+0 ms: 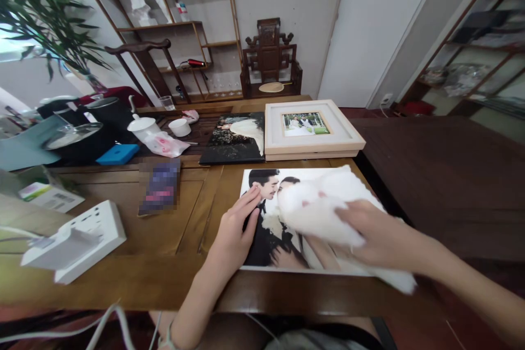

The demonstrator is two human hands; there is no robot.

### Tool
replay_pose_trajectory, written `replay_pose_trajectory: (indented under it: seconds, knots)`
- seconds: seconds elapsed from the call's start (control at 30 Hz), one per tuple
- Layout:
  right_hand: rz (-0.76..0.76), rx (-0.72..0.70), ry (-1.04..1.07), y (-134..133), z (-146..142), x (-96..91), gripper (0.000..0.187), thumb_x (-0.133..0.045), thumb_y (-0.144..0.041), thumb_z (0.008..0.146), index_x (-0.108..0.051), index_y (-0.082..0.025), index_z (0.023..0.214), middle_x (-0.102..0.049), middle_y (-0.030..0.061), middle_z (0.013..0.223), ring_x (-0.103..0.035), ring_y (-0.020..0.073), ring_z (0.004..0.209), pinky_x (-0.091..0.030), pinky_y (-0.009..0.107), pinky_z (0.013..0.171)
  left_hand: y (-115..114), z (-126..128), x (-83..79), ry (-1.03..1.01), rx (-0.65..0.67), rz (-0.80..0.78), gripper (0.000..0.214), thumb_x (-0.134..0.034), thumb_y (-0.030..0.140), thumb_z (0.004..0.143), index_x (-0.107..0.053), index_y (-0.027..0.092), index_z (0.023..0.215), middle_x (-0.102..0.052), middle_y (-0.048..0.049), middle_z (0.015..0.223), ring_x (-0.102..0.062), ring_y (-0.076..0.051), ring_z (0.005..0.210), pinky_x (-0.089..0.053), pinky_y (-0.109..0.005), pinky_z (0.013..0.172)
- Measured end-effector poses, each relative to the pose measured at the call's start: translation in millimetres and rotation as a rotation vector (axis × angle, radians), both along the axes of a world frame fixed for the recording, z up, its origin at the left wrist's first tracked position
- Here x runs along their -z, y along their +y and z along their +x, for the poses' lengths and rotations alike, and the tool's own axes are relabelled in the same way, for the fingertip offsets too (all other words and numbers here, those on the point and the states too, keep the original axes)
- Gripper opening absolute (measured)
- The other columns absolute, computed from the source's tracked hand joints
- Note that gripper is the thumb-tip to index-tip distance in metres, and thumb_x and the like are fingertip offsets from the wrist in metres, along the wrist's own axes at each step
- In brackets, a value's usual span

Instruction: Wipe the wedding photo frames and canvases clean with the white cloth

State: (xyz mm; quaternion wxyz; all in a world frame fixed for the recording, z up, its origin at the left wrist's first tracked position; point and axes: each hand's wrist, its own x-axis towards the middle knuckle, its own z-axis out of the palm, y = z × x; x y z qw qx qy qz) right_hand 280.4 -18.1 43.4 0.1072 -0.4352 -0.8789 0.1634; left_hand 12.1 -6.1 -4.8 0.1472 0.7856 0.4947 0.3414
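Photo panel [287, 246] lying flat, printed side up, on the wooden bench [159, 276], close to the near edge and directly before the wearer of the head camera through which I observe. The print shows two people, one in dark clothing. Left hand [235, 232]: the grip is released, with the fingers extended and laid against the upper left part of the panel, and the wrist over the bench. Right hand [375, 232]: the grip is clenched on a bunched white cloth [324, 202], which covers much of the panel's upper right portion and trails past its lower right corner. The cloth is slightly blurred, and I cannot tell how firmly it is pressed.

Behind the panel, side by side, are a dark photo board [233, 139] and, to its right, a pale picture frame [311, 151] with a small photograph at its centre. Farther left I note a white teapot [143, 126], a white cup [180, 127] and a blue box [118, 153]. Nearer, on the left, lie a pixelated purple packet [161, 186] and a white power strip [96, 235]. A carved chair [268, 57] stands beyond the bench.
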Motion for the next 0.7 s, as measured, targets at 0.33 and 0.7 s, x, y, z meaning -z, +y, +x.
replay_pose_trajectory:
  seconds: [0.33, 0.7]
  knots:
    - [0.093, -0.097, 0.038, -14, -6, -5.0, 0.016, -0.065, -0.026, 0.07, -0.067, -0.019, 0.084, -0.07, 0.0124, 0.086, -0.067, 0.0303, 0.082, -0.053, 0.035, 0.062, -1, 0, 0.0, 0.002, 0.015, -0.002, 0.036, -0.044, 0.019, 0.092, -0.06, 0.008, 0.123, -0.056, -0.0139, 0.134, -0.05, -0.022, 0.127, -0.039, -0.039, 0.109]
    - [0.177, -0.015, 0.066, 69, -26, -2.1, 0.012, -0.054, -0.027, 0.08, -0.059, -0.017, 0.075, -0.066, 0.0077, 0.071, -0.06, 0.0237, 0.067, -0.042, 0.032, 0.058, 2, 1, 5.5, 0.016, -0.007, 0.067, 0.035, -0.044, 0.018, 0.091, -0.062, 0.013, 0.121, -0.059, -0.0137, 0.13, -0.052, -0.022, 0.125, -0.043, -0.039, 0.105]
